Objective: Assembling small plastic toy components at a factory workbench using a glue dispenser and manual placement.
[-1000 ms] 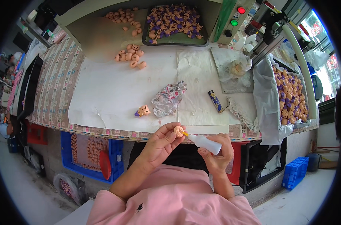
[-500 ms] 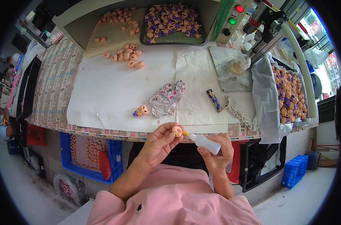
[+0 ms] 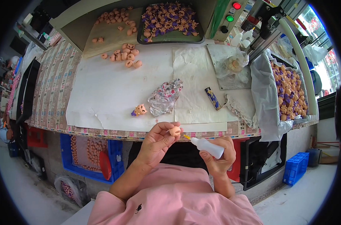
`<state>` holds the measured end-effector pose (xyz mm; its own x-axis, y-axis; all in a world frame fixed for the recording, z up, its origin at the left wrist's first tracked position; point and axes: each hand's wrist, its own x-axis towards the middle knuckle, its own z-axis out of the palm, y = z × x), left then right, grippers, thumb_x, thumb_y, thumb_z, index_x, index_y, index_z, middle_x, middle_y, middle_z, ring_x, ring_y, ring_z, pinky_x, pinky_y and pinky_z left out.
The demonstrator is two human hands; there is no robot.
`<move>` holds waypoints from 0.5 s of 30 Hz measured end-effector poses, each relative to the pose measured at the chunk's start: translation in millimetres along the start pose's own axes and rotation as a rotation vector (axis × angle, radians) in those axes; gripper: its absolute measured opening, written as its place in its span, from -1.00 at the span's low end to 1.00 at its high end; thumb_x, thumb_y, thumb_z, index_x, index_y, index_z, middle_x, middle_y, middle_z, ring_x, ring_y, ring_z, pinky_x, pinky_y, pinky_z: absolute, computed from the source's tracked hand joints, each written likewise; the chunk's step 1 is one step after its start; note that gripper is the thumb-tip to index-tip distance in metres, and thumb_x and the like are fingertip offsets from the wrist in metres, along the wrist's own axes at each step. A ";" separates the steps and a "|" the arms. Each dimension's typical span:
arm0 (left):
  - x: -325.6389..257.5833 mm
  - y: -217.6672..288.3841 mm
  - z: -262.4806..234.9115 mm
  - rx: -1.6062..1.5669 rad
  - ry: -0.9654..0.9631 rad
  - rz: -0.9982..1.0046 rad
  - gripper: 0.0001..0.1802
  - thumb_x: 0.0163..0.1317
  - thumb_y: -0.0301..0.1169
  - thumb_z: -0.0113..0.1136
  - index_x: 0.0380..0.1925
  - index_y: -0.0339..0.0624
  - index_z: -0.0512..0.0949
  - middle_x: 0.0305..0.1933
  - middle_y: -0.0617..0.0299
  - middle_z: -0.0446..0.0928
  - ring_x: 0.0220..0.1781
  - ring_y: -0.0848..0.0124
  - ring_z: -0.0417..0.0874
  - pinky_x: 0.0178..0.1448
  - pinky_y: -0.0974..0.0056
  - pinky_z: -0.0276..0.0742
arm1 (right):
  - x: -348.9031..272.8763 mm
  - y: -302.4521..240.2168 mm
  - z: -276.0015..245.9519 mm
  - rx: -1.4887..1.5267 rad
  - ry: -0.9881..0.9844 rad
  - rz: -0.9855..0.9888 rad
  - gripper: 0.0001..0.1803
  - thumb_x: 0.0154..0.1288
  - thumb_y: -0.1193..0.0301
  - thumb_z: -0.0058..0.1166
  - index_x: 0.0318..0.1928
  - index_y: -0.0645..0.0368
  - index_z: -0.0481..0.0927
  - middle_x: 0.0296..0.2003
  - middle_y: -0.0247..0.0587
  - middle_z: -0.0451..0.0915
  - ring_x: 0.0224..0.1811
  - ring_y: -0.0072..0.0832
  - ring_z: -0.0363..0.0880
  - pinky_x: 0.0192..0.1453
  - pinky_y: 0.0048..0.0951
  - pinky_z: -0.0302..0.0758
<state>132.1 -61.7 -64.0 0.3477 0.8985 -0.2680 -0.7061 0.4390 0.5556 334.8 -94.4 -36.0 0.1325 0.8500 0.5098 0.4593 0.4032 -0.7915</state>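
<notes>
My left hand [image 3: 154,146] pinches a small round peach-coloured toy head [image 3: 174,131] between thumb and fingers, just off the table's front edge. An opening shows in its side. In my right hand [image 3: 222,154] is a white squeeze bottle [image 3: 208,147], tilted so that its thin yellow nozzle [image 3: 186,137] points at the head across a small gap. Beyond my hands lies a small toy figure [image 3: 140,110], peach with a purple part. Next to it is a crumpled flowered cloth [image 3: 165,97].
More loose toy heads [image 3: 124,56] lie farther back on the white sheet. A dark tray [image 3: 170,41] of peach and purple pieces stands behind. At right are a dark blue tube-shaped wrapper [image 3: 213,98], a metal plate [image 3: 230,85] and a plastic-lined crate [image 3: 261,93] of figures. Below sits a blue crate [image 3: 118,159].
The bottle has drawn back a little to the right, its nozzle now apart from the toy head. My left fingers have turned the head slightly. The whole view has shifted a little.
</notes>
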 end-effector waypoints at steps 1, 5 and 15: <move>0.4 -0.5 0.8 0.023 -0.005 0.026 -0.70 0.22 -0.69 0.12 -0.07 -0.16 0.47 0.14 0.13 0.46 0.23 0.25 0.49 0.25 0.30 0.51 | -0.3 0.8 0.4 0.001 -0.003 -0.015 -0.56 -0.02 0.15 0.43 -0.30 0.21 0.56 -0.47 -0.27 0.58 -0.44 -0.44 0.43 -0.33 -0.44 0.35; 1.3 -1.0 1.9 0.049 -0.016 0.059 -0.71 0.19 -0.70 0.14 -0.12 -0.14 0.48 0.13 0.12 0.45 0.23 0.29 0.48 0.25 0.33 0.49 | 0.7 -0.3 1.3 0.002 -0.030 -0.033 -0.56 -0.03 0.15 0.44 -0.31 0.22 0.56 -0.47 -0.27 0.58 -0.44 -0.45 0.42 -0.33 -0.44 0.35; 1.3 -0.8 4.9 0.057 -0.009 0.047 -0.70 0.19 -0.71 0.14 -0.14 -0.11 0.48 0.13 0.12 0.44 0.23 0.32 0.47 0.27 0.33 0.47 | 2.3 0.3 -0.9 0.036 -0.052 -0.005 -0.61 -0.14 0.34 0.50 -0.31 0.21 0.61 -0.43 -0.22 0.58 -0.46 -0.41 0.48 -0.36 -0.44 0.43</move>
<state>136.1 -60.9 -61.0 0.3208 0.9179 -0.2336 -0.6855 0.3952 0.6115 336.1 -92.6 -34.7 0.0841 0.8641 0.4962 0.4276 0.4185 -0.8013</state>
